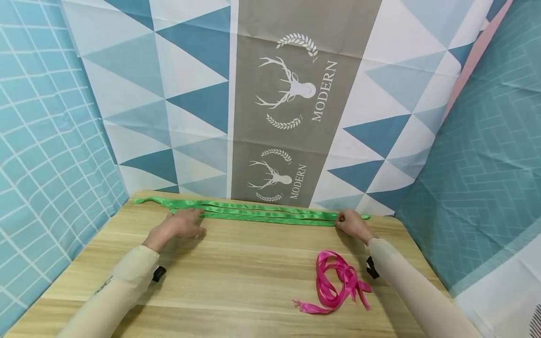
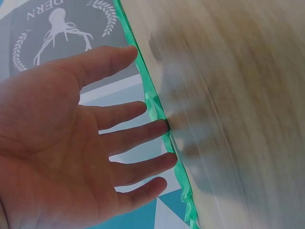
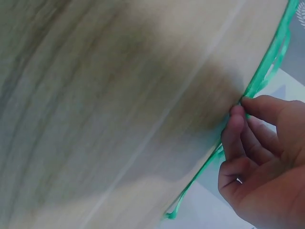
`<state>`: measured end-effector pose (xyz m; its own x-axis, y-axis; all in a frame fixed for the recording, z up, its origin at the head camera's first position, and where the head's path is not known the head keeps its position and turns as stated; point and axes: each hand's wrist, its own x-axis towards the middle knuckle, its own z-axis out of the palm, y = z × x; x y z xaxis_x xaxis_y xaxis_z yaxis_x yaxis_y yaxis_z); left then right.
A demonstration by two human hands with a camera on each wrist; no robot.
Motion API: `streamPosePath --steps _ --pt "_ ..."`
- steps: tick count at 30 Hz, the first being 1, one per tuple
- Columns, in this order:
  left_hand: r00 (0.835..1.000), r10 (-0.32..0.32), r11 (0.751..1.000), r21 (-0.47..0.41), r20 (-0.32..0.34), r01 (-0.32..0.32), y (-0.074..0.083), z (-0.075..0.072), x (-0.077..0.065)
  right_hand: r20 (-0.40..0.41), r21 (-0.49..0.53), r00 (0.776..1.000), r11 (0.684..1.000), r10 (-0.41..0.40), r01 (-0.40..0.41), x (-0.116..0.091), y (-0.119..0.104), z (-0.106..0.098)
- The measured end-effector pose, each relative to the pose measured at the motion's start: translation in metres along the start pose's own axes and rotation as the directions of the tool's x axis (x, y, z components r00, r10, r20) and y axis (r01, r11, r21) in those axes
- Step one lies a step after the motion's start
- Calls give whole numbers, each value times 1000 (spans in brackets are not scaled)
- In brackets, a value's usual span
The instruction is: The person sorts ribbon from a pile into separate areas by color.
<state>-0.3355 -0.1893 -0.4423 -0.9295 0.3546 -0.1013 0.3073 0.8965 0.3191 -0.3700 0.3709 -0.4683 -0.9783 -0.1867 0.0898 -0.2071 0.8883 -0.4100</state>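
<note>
The right hand (image 1: 353, 224) pinches green satin ribbon (image 1: 253, 218) along the far edge of the wooden table (image 1: 236, 272), before a deer-print cloth (image 1: 287, 137); the left hand (image 1: 182, 225), fingers spread, perhaps touches the ribbon. A tangled pink ribbon (image 1: 322, 281) lies near the right sleeve (image 1: 410, 281).

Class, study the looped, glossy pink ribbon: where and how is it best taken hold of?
Probably pinch the gathered strands on the right side of the glossy pink ribbon, coming from above: several layers overlap there, while its left loop lies open and a frayed end trails off left.
</note>
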Motion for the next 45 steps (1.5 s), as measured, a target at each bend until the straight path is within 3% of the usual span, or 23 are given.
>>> streamPosePath --steps 2,6,9,13,17,20,22,25,28,30,33,35,39,42,45 --pt "1000 4 1000 -8 3 -4 1 -1 0 0 8 1000 1000 16 -16 -2 0 0" --pt "1000 20 999 -25 5 -20 2 -3 -2 23 137 998 989 59 -62 -9 -2 -8" --pt "999 33 998 -48 11 -33 2 -6 -4 67 303 994 947 91 -107 -15 -4 -22" --pt "999 50 997 -53 10 -50 4 -12 -10 55 382 990 914 128 -139 -26 -9 -49" --pt "994 102 995 -1 -30 -102 13 -21 -18 -31 280 997 959 64 -53 -42 -24 -72" --pt "987 144 989 40 -77 -141 29 -31 -29 -63 156 995 985 -71 80 -58 -43 -81" --pt "980 164 986 54 -109 -159 44 -35 -38 -42 90 985 981 -167 170 -70 -58 -82" --pt "965 218 975 73 -143 -209 71 -38 -53 81 65 945 948 -316 312 -91 -79 -74" --pt "943 299 954 81 -142 -290 94 -35 -63 288 139 863 910 -414 390 -113 -95 -58" --pt "931 349 936 83 -109 -341 108 -32 -68 389 168 800 889 -456 425 -125 -101 -46" --pt "915 403 913 81 -36 -399 120 -25 -73 435 144 753 864 -494 483 -136 -104 -27" --pt "915 404 912 68 25 -404 125 -22 -75 399 80 750 834 -528 545 -139 -103 -15" --pt "920 379 921 55 96 -385 127 -18 -78 329 7 775 823 -539 569 -138 -102 0" --pt "924 366 925 65 111 -374 127 -17 -80 275 14 795 829 -540 559 -135 -104 3" --pt "923 369 924 66 109 -377 128 -16 -81 184 31 799 816 -573 578 -132 -112 3"
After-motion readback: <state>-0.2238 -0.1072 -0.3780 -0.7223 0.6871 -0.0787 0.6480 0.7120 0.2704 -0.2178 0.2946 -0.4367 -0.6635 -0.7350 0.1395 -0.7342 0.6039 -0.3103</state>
